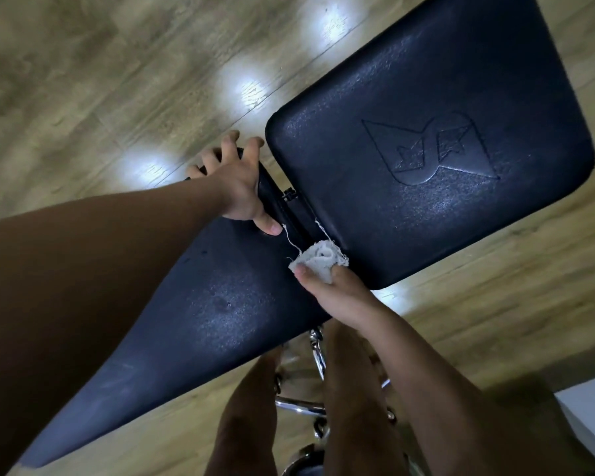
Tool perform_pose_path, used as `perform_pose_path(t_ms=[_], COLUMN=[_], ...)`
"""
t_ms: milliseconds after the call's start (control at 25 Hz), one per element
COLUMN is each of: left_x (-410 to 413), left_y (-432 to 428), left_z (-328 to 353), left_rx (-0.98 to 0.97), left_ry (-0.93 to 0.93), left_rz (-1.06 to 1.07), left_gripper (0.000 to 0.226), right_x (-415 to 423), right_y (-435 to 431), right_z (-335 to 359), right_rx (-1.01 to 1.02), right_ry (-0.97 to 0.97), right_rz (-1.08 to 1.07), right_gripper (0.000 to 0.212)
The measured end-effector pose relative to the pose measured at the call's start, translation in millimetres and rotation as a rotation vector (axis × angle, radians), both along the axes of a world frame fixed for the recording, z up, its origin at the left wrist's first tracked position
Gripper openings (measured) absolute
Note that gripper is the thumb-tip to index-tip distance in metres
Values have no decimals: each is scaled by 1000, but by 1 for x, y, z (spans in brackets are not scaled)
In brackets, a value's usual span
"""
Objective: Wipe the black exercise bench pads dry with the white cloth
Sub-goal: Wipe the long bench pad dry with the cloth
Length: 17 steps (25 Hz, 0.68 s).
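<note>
Evidently the drying is only partly done. The right grip [339, 293] pinches the white cloth [320, 259], bunched into a small wad between thumb and fingers, and presses it at the near end of the gap where the two black pads meet. Loose threads [291, 240] trail from the wad across that gap. The left grip [236, 187] is curled over the end of the long narrow pad [193, 331], fingers wrapped over its far edge and thumb on top, apparently to steady it. Several droplets [222, 304] and a wet smear show on the long narrow pad near the cloth, so that stretch looks unwiped. The wide logo pad [426, 80] has a patchy sheen, but I cannot tell whether that is moisture or lamp glare, which also shines off the wooden floor [83, 80]. My judgement is that the seam area is in hand, the middle of the long pad needs passes yet, and the wide pad may want checking. Chrome frame tubes [318, 355] show below the pads.
</note>
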<state>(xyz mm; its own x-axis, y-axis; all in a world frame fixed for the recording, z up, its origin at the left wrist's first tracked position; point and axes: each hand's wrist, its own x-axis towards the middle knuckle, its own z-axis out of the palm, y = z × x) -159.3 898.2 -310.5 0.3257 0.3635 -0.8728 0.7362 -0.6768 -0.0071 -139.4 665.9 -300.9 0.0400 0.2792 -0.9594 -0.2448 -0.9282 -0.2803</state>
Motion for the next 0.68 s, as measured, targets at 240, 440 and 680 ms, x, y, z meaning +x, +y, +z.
perform_pose_path(t_ms=[240, 440, 680], left_x=[-3, -4, -8], left_y=[3, 3, 2], left_z=[3, 1, 0], left_rx=[-15, -14, -31], left_ry=[-39, -67, -121], left_rz=[-4, -1, 13], left_gripper=[138, 138, 133], right_x=[-21, -52, -131], right_y=[-8, -25, -134], right_z=[-9, -6, 51], right_rx=[71, -17, -243], right_ry=[-178, -483, -462], right_rz=[-247, -385, -190], right_gripper=[38, 48, 85])
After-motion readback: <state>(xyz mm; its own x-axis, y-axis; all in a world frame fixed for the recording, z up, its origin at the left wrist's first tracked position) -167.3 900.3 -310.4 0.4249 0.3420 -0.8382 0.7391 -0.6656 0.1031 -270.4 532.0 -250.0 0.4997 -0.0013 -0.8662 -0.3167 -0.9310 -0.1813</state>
